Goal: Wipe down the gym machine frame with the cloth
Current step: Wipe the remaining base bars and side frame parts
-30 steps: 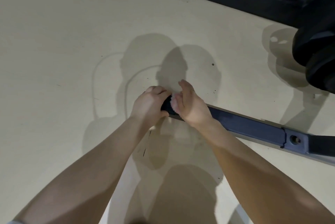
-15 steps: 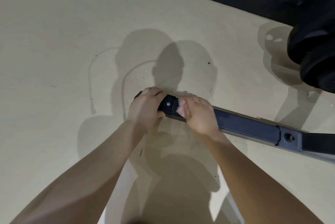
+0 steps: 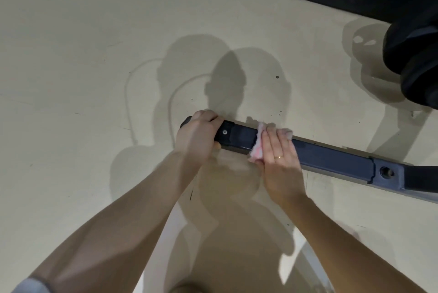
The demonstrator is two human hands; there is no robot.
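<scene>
Left hand (image 3: pixel 198 137): gripped frame bar (image 3: pixel 331 157) end.
Right hand (image 3: pixel 280 157): fingers flat, pressed pink cloth (image 3: pixel 257 148) onto bar.

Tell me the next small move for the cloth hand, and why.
Probably slide the right hand and its pale pink cloth rightward along the dark metal frame bar, since the left hand grips the bar's end and a long stretch lies beyond the cloth.
</scene>
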